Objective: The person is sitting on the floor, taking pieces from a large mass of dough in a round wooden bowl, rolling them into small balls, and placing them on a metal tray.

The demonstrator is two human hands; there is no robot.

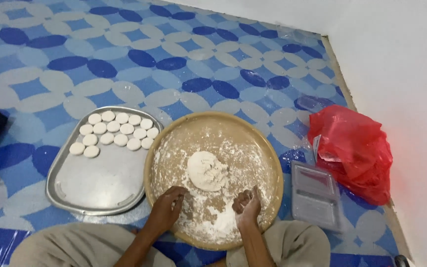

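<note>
Left hand (166, 210): lying spread, palm down, in flour on round tray (174, 129), lower centre. Right hand (246, 203): curling, fingers pressed together, hovering near dough lump (207, 170).

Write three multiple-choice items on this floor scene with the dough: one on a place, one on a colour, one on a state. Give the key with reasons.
1. Where does the dough lump lie?
A. on the metal tray
B. in the round floured tray
C. in the red bag

2. What colour is the plastic bag by the wall?
A. red
B. green
C. black

3. How is the right hand held?
A. flat, spread on the floor
B. curled loosely over the flour
C. gripping the metal tray

Key: 1 B, the lump sits mid round floured tray; 2 A, it is plainly red; 3 B, fingers bend inward above the flour.
</note>
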